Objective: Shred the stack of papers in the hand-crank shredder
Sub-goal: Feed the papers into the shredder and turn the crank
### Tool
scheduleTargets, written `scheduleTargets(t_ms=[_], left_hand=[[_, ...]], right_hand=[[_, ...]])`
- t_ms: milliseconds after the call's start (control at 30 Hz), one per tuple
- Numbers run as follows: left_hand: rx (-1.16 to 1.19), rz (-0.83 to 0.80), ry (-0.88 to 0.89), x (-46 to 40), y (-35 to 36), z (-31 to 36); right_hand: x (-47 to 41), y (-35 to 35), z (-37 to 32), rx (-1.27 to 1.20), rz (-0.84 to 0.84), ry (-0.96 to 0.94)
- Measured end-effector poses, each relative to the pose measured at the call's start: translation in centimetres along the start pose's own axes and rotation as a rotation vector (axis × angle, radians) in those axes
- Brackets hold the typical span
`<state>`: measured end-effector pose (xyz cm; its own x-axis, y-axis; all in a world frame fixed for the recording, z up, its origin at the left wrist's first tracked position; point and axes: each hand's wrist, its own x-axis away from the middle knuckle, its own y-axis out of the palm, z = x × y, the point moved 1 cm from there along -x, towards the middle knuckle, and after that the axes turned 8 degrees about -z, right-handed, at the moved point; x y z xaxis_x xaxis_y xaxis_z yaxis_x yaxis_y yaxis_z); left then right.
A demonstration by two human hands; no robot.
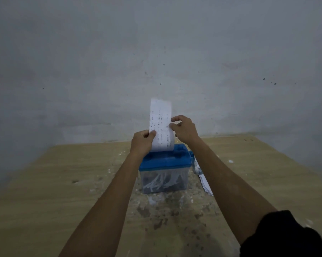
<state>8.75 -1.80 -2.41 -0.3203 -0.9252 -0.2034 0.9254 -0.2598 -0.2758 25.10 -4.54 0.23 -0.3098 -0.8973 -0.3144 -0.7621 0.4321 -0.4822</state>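
A printed paper strip (161,125) is pinched at its left edge by the left hand (142,140) and at its right edge by the fingers (175,119) of the right hand (184,129). It is held upright over the blue-lidded shredder (165,168), whose clear bin contains shreds. More sheets (204,179) are lying just beside it on the desk (63,173).

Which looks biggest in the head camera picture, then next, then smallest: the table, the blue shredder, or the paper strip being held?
1. Table, by far the largest.
2. Shredder.
3. Paper strip, though it is taller and thinner than the shredder, so these two are close.
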Motion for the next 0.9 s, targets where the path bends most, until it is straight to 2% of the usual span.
scheduleTargets(t_ms=[267,333,500,700,800,900], left_hand=[[-0.13,0.1,0.008,0.2,0.4,-1.0],[-0.136,0.125,0.005,0.4,0.5,-1.0],[-0.161,0.084,0.021,0.6,0.5,-1.2],[-0.495,0.047,0.033,0.9,1.1,-1.1],[-0.559,0.061,0.02,0.8,1.3,-1.2],[-0.617,0.115,0.016,0.8,1.7,-1.4]], right_hand=[[1.3,-0.4,1.6,-0.023,-0.096,0.035],[2.2,-1.4,2.1,0.045,-0.085,-0.014],[6.2,-3.0,6.2,0.393,-0.027,-0.108],[11.7,-2.9,9.1,0.483,0.082,-0.11],[12.1,-2.6,10.0,0.582,-0.009,-0.102],[12.3,-1.8,11.3,0.574,-0.093,-0.094]])
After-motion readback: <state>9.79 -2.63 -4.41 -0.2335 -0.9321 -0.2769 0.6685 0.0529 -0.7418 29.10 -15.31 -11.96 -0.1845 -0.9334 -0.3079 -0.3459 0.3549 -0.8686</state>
